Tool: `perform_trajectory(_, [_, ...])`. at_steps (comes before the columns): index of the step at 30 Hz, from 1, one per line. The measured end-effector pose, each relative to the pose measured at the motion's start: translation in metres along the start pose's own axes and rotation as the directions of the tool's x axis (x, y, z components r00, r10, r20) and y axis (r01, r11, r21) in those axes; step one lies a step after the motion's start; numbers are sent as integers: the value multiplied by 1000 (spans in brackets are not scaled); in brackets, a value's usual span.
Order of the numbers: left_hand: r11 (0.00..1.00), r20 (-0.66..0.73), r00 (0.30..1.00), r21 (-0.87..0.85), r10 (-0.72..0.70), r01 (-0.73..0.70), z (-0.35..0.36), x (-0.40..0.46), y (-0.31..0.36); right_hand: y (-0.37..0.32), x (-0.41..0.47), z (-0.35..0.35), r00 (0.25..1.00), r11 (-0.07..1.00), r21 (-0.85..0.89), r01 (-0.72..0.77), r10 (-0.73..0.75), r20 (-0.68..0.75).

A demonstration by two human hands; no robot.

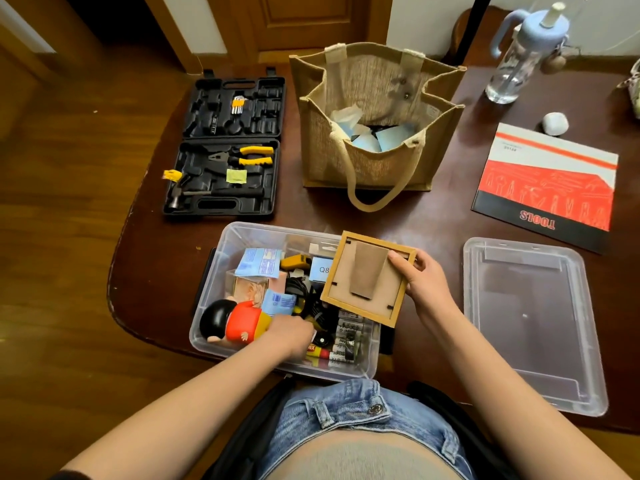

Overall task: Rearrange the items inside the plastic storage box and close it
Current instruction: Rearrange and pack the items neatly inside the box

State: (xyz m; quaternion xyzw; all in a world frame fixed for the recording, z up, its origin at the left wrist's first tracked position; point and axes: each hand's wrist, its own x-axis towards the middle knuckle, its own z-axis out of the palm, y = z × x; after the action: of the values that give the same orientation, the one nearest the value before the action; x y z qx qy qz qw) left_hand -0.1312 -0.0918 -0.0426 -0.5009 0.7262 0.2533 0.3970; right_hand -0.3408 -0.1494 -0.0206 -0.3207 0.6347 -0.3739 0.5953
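A clear plastic storage box (221,251) sits at the table's near edge, full of small items. Inside lie a toy figure (239,322) with black hair and a red shirt, blue packets (258,266), black cables (301,289), several batteries (346,336) and a glue tube. My right hand (420,284) grips a wooden picture frame (367,277), back side up, above the box's right half. My left hand (289,332) reaches into the box, fingers curled down beside the toy figure's legs; what it holds is hidden. The clear lid (530,320) lies flat to the right.
An open black tool case (225,147) with yellow pliers and a hammer lies at the back left. A jute tote bag (374,119) stands behind the box. A red "TOOLS" booklet (550,188), a white ball and a blue-capped bottle (523,53) sit at the back right.
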Motion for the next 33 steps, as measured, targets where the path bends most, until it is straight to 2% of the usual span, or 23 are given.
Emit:
perform_trajectory(11, [991, 139, 990, 133, 4, -23, 6, 18, 3, -1, 2, -2, 998, 998, 28, -47, 46, 42])
perform_trajectory(16, [994, 158, 987, 105, -9, -8, 3, 17, 4, -2, 1, -2, 997, 999, 3, -39, 38, 67])
perform_trajectory(21, [998, 126, 992, 69, -19, 10, -2, 22, 5, -2, 0, 1, 996, 999, -34, -33, 35, 80])
perform_trajectory(25, [993, 96, 995, 117, -13, 1, 2, 20, 4, -4, 0, 2, 995, 998, -55, -37, 42, 86])
perform_trajectory(33, [988, 18, 995, 111, 102, -103, 2, 15, 3, -4, -4, 4, 995, 997, -59, -46, 51, 86])
